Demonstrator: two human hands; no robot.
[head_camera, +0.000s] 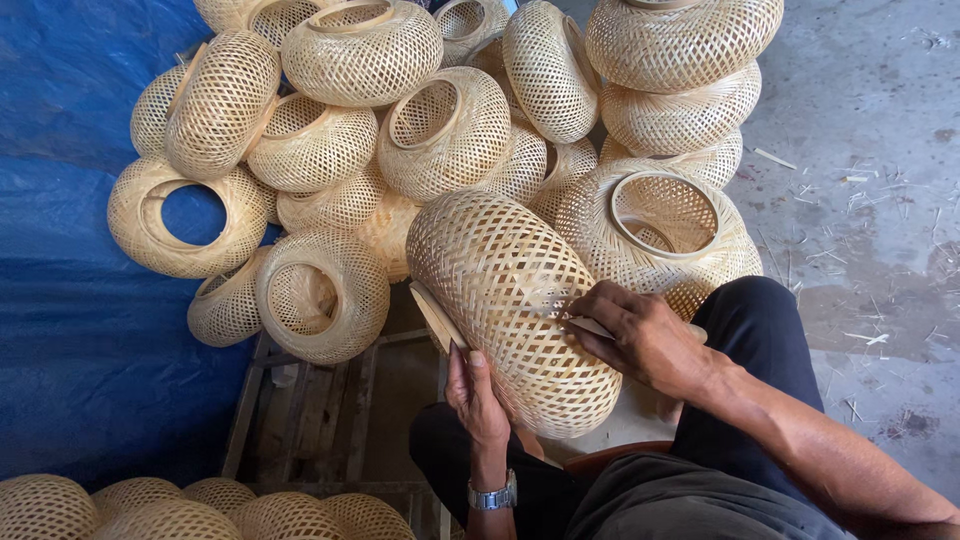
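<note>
A woven bamboo lampshade basket (505, 300) lies on its side across my lap. My left hand (477, 395) grips its lower rim from beneath, thumb along the edge; a metal watch sits on that wrist. My right hand (640, 335) rests on the basket's right side, fingertips pinching a thin bamboo strip (590, 326) against the weave. Dark trousers cover my knees on either side of the basket.
A big pile of finished woven baskets (440, 130) fills the space ahead. A blue tarp (70, 300) covers the left. Several more baskets (180, 515) sit at the bottom left. A wooden pallet (330, 410) lies below. Bamboo slivers litter the concrete floor (870, 200) at right.
</note>
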